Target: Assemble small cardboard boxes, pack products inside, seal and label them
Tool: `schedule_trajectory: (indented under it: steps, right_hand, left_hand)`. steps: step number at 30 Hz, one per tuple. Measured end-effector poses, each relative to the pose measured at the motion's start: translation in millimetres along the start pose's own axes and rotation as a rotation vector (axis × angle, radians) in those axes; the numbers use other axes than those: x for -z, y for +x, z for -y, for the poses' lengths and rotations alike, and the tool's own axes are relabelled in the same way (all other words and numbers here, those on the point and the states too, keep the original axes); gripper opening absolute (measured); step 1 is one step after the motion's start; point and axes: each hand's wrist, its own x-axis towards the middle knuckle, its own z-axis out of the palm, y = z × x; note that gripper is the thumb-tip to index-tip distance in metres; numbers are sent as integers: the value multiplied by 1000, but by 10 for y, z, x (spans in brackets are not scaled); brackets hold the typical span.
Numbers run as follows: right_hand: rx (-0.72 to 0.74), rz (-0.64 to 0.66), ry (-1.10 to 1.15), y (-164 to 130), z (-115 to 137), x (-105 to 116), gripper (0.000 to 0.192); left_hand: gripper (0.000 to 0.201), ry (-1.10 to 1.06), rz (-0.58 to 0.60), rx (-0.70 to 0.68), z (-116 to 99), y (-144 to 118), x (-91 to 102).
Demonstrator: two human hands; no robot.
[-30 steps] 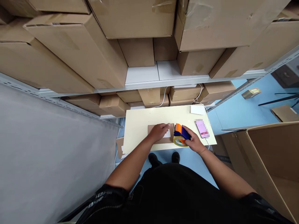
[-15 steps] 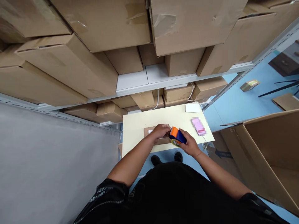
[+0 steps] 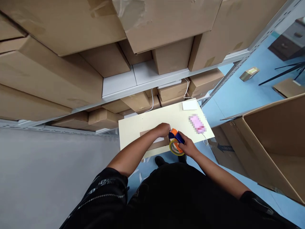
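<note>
My right hand (image 3: 188,146) is wrapped round the handle of a blue and orange tape dispenser (image 3: 180,138). The yellow-edged roll on it faces me. My left hand (image 3: 163,129) is curled closed right beside the dispenser's orange front end. Its fingertips are turned away, so what they pinch, if anything, is hidden. Beneath my left forearm a flat brown cardboard piece (image 3: 155,146), partly covered by the arm, lies on the pale yellow table (image 3: 128,132). On the cardboard shows a white paper (image 3: 159,139).
On the table's right are a pink phone (image 3: 197,123), blurred out, with a white cable, and a white box (image 3: 190,105). Behind stands a shelf (image 3: 145,84) loaded with cardboard boxes (image 3: 172,57). A large open carton (image 3: 252,140) stands at right; white scraps (image 3: 140,177) lie on the floor.
The dispenser has been tilted, so more of the tape roll's side shows. My left hand has turned over, hiding its fingers. The whole view has shifted slightly.
</note>
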Motion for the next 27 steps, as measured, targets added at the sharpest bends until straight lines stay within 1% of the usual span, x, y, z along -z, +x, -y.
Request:
schedule_trajectory:
  steps: [2, 4, 8, 11, 13, 15, 17, 20, 27]
  right_hand:
    - [-68, -24, 51, 30, -87, 38, 81]
    - [-125, -45, 103, 42, -180, 95, 80]
    - [-206, -62, 212, -21, -385, 187, 79]
    - [-285, -24, 274, -141, -565, 184, 77]
    - [-331, 25, 287, -226, -691, 148, 77]
    - [-355, 68, 272, -289, -809, 92, 78]
    - [-370, 97, 241, -319, -902, 21, 77]
    - [-385, 129, 229, -312, -990, -100, 77]
    - [-439, 210, 258, -255, -1072, -354, 82]
  left_hand:
    - [11, 110, 68, -15, -105, 192, 14]
    - [2, 217, 140, -28, -218, 380, 21]
    - [22, 429, 263, -45, -382, 707, 82]
    - [28, 569, 324, -42, -394, 903, 187]
    - [30, 641, 354, -33, -353, 1012, 244]
    - [33, 694, 386, -19, -297, 1101, 255]
    - [35, 734, 420, -6, -245, 1171, 213]
    - [37, 777, 469, 2, -187, 1253, 84]
    - [41, 869, 557, 8, -45, 1393, -204]
